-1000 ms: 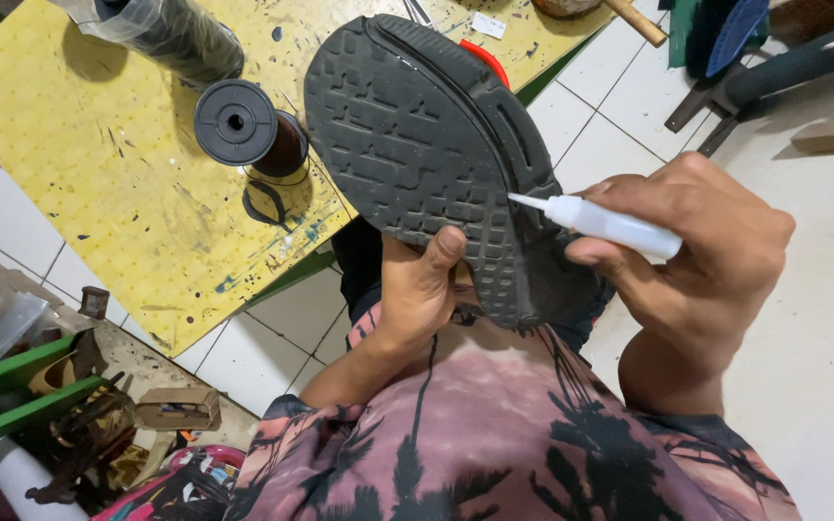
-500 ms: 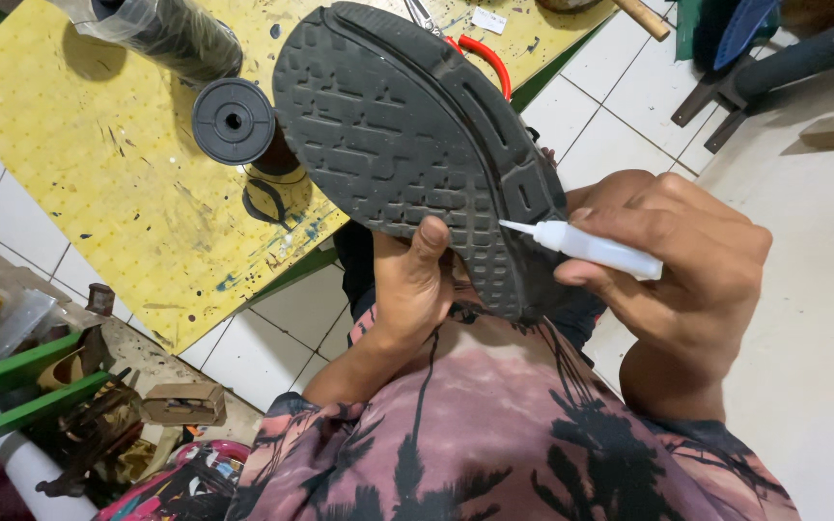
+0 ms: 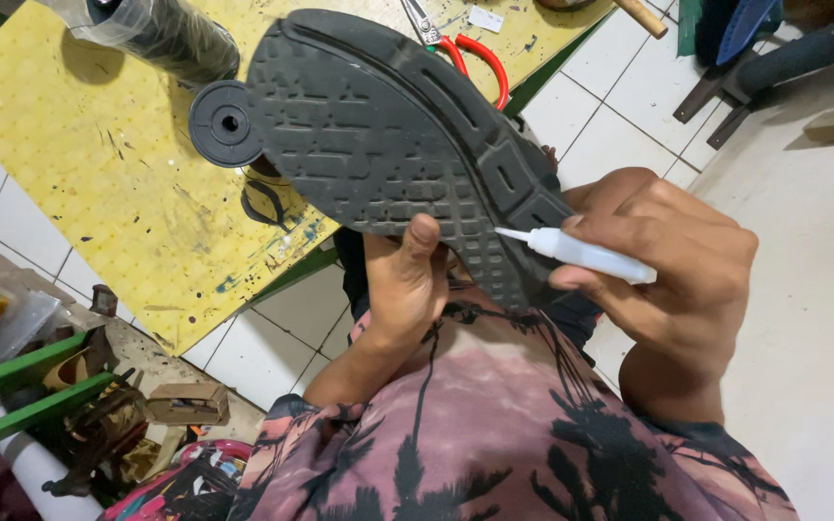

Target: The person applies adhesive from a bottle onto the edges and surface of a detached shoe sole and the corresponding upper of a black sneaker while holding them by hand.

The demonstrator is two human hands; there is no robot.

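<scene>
My left hand (image 3: pixel 407 289) grips the black rubber shoe sole (image 3: pixel 388 145); my right hand (image 3: pixel 673 260) pinches a small white glue tube (image 3: pixel 581 253), tip touching the sole's edge.

The shoe sole (image 3: pixel 388 145) is dark grey with a blocky brick-like tread. Behind it lies a paint-speckled yellow board (image 3: pixel 98 174); the red-handled pliers (image 3: pixel 470 58) rest there. Below the sole, the shirt (image 3: pixel 494 425) is pink with black palm prints.

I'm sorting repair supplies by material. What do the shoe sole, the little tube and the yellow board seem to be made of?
The shoe sole looks like matte dark grey rubber, moulded in blocky tread. The little tube in the right hand seems to be soft, translucent white plastic with a thin nozzle. The yellow board looks like painted wood or hardboard, dull, stained and scratched; which one is unclear.
</scene>
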